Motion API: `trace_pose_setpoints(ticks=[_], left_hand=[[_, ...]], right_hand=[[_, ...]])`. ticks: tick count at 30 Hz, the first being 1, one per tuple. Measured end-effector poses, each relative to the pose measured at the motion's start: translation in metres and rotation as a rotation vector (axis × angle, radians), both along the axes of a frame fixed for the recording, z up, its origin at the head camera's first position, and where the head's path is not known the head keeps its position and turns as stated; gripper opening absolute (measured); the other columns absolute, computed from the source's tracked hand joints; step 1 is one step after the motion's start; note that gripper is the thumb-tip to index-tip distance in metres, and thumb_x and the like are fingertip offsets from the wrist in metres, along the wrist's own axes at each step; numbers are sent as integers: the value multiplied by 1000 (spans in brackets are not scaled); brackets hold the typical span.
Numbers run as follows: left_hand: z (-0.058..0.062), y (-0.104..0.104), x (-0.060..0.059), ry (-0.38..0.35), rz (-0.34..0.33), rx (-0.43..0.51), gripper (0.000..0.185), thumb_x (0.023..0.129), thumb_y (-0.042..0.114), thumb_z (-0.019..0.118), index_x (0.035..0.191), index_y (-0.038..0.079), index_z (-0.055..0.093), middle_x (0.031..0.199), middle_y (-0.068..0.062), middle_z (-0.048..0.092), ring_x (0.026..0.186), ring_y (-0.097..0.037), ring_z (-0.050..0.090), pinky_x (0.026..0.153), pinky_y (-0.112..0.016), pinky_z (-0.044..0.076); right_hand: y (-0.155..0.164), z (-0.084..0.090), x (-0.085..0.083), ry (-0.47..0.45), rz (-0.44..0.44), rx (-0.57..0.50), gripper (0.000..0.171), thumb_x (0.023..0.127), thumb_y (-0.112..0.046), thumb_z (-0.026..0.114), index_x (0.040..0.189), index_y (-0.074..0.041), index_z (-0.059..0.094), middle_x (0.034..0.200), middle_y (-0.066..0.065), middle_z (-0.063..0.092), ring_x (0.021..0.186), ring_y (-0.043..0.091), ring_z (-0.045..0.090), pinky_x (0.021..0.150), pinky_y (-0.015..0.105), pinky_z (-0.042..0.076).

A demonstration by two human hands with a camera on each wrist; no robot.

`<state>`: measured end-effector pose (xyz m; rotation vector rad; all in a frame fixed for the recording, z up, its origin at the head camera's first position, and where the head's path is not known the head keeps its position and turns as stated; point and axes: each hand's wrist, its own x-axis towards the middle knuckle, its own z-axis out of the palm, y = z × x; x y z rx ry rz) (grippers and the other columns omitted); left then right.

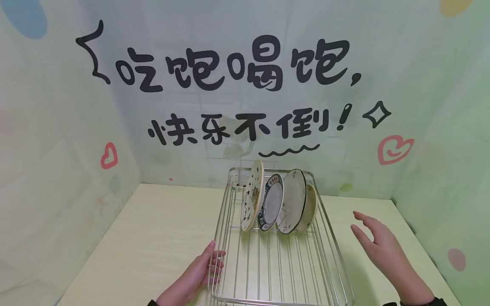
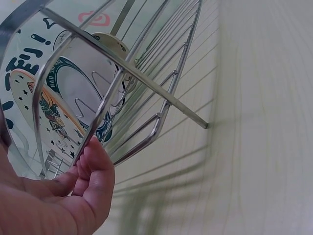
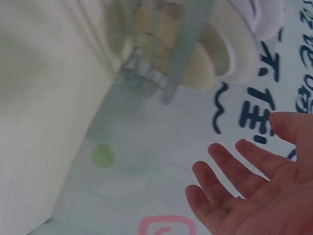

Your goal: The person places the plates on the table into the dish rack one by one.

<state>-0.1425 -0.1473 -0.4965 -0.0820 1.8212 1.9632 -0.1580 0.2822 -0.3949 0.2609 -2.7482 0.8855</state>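
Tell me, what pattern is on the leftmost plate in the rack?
Small black stars on cream, seen best in the head view: leftmost plate.

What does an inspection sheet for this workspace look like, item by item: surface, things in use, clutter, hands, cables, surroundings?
Surface: pale wood-grain table.
Things in use: wire dish rack holding four dishes upright at its far end: star-patterned plate, dark-rimmed plate, white plate, beige dish.
Clutter: nothing seen.
Hands: left hand grips the rack's near left rim; right hand open, in the air right of the rack, touching nothing.
Cables: nothing seen.
Surroundings: pale green backdrop with black lettering and heart shapes, on three sides.
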Motion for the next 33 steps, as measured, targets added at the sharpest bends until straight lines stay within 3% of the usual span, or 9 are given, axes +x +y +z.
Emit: trace_pose_setpoints(ticks=[3, 10, 15, 22, 29, 33], left_hand=[[2, -1, 0, 2, -2, -4, 86, 94, 66, 27, 133, -10, 39, 91, -3, 48, 77, -13, 44, 68, -29, 45], [3, -5, 0, 4, -3, -15, 84, 95, 64, 26, 132, -10, 40, 93, -5, 50, 77, -14, 46, 67, -29, 47], [3, -5, -1, 9, -1, -25, 84, 95, 64, 26, 132, -9, 40, 93, -5, 50, 78, -14, 46, 68, -30, 47], [4, -4, 0, 8, 0, -54, 86, 94, 66, 26, 132, -10, 41, 93, -6, 51, 78, -15, 48, 67, -30, 48], [7, -14, -2, 27, -39, -126, 90, 93, 68, 25, 134, -10, 40, 99, -11, 54, 83, -19, 53, 71, -35, 51], [17, -25, -3, 60, -52, -218, 86, 94, 65, 25, 136, -9, 39, 106, -14, 56, 89, -21, 57, 72, -36, 53]], right_hand=[[6, -16, -2, 44, 18, 40, 47, 97, -26, 53, 135, 0, 47, 134, 26, 48, 121, 47, 43, 93, 58, 34], [7, -40, -2, 149, -13, 217, 51, 94, -30, 58, 136, -3, 47, 137, 25, 43, 122, 51, 37, 92, 63, 30], [5, -49, -1, 96, -44, 321, 59, 94, -41, 54, 142, -10, 41, 145, 19, 37, 133, 48, 26, 96, 70, 20], [4, -56, -1, 30, -55, 367, 65, 95, -50, 47, 150, -20, 27, 154, 13, 24, 146, 34, -4, 101, 73, 0], [3, -59, -3, -45, -24, 358, 66, 97, -51, 42, 152, -24, 19, 158, 11, 15, 145, 35, -8, 101, 73, -3], [1, -59, -4, -65, -18, 359, 67, 97, -52, 40, 152, -24, 17, 159, 10, 11, 145, 36, -9, 102, 72, -2]])
